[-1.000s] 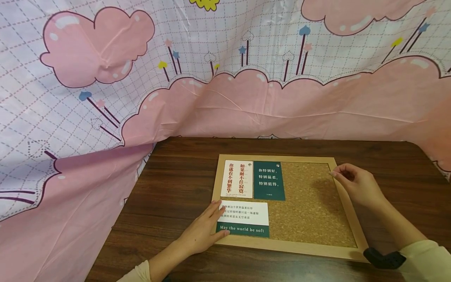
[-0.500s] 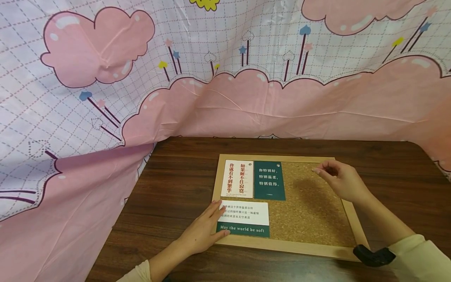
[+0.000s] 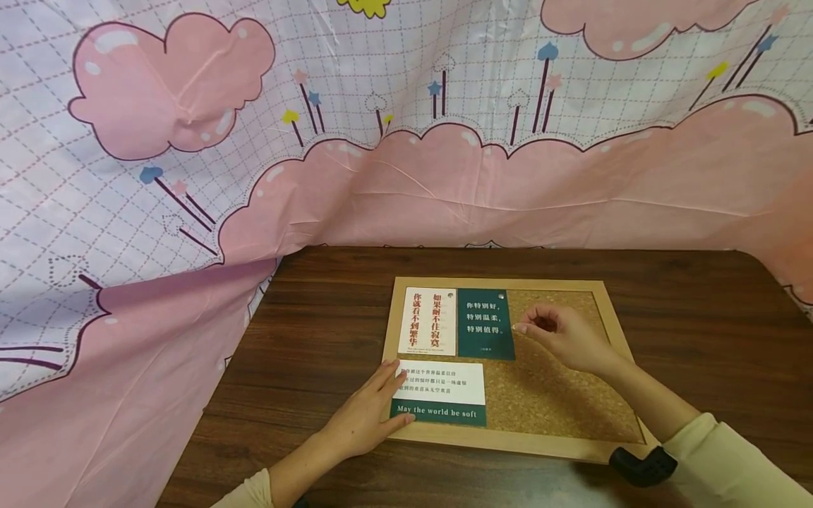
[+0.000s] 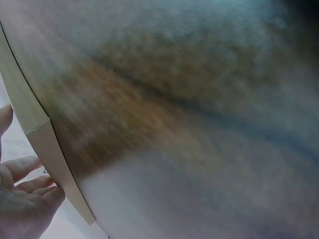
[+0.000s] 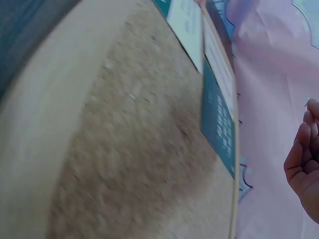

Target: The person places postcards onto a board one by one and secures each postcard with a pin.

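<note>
On the wood-framed cork board (image 3: 546, 416) lie three cards. One is white with red characters (image 3: 427, 324), another is dark green with white characters (image 3: 484, 339). The white-and-green card (image 3: 444, 391) sits below them at the lower left. My left hand (image 3: 356, 418) rests at the board's left side, its spread fingers on that card's left edge. With thumb and forefinger, my right hand (image 3: 565, 340) pinches a tiny thumbtack (image 5: 306, 103), whose thin point shows in the right wrist view. This hand hovers over the cork, just right of the dark green card.
The board lies on a dark brown wooden table (image 3: 305, 339). Behind and to the left hangs a pink-and-white cloud-patterned cloth (image 3: 476, 190). Small round pin heads show in the top right corners of the two upper cards.
My right hand has moved left from the board's right frame, across the cork, to beside the dark green card. The left hand and the cards have stayed put.
</note>
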{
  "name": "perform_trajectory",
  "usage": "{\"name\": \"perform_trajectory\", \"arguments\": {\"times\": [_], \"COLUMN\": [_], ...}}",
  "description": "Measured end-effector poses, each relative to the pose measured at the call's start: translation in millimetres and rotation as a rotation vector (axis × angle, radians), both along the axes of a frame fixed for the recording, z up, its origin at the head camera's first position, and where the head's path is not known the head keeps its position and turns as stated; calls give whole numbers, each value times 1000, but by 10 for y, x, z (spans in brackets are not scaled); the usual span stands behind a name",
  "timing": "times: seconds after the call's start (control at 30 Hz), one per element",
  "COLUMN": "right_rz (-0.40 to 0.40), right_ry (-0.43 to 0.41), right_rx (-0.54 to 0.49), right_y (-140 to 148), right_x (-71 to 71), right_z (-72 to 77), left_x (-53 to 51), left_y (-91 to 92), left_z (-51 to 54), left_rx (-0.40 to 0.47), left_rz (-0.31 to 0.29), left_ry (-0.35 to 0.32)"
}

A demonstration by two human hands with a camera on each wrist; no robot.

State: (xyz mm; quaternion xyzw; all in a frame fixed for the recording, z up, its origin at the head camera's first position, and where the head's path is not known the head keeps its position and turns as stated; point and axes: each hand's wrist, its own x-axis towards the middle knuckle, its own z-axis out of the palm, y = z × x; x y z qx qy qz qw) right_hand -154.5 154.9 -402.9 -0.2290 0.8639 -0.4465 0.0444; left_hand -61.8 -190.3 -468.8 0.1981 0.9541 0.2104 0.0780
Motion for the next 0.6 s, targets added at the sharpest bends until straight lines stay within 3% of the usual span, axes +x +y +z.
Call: {"name": "perform_trajectory", "arguments": {"times": [0.27,0.6], "right_rz": [138,153], "right_ry": [-161,-247], "right_rx": [-134,-135], "right_y": [-170,-335], "right_x": [37,21], "right_z": [-186,-342], "left_x": [0,13], "left_y": [5,8], "left_z": [7,19], "left_rx": [1,5], "left_rz": [3,3], "left_ry": [-4,-9]}}
